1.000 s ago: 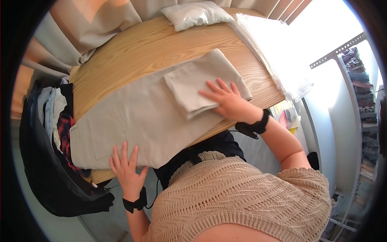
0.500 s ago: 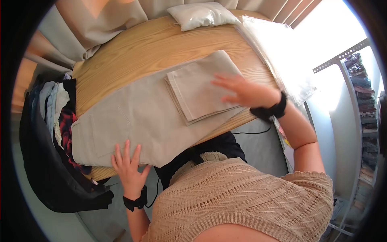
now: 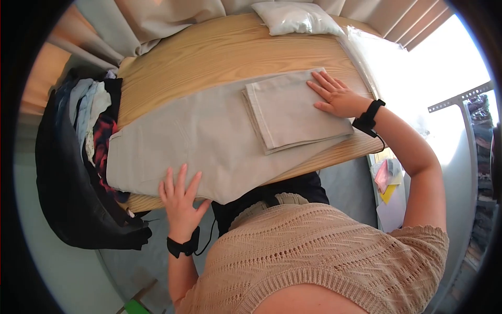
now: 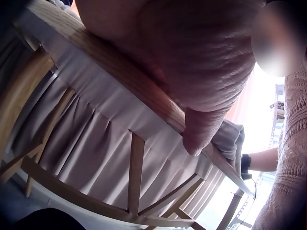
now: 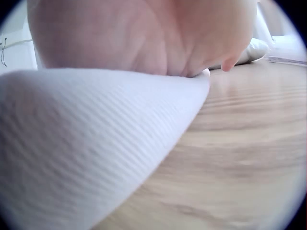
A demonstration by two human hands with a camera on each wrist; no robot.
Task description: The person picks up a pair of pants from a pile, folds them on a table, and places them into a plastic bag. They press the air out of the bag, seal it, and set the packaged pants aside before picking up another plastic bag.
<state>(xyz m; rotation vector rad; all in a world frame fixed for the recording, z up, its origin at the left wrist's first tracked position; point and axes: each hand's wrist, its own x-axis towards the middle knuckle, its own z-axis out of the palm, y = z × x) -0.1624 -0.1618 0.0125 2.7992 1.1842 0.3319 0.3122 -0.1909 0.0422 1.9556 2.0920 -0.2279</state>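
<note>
Light beige trousers point(image 3: 214, 125) lie flat across the wooden table, the waist end at the left and the leg end folded back into a layered flap point(image 3: 293, 112) at the right. My right hand point(image 3: 337, 97) rests with straight fingers on the flap's far right corner. In the right wrist view, the palm point(image 5: 144, 38) lies on the ribbed-looking pale cloth point(image 5: 96, 134). Near the front table edge, my left hand point(image 3: 181, 201) is spread, its fingertips on the trousers' near edge. The left wrist view shows that hand's underside point(image 4: 192, 57) against the table edge point(image 4: 120, 67).
A pile of dark and coloured clothes point(image 3: 86, 172) hangs over the table's left end. At the back lies a packed plastic bag point(image 3: 298, 18), with clear plastic sleeves point(image 3: 387, 63) at the right. A metal rack point(image 3: 463, 99) stands beyond. Curtains point(image 3: 172, 21) line the back.
My right hand lifted off the flap's near part and came down at its far right corner. The left hand stays on the near edge. The head view has shifted, moving the table rightward in the picture.
</note>
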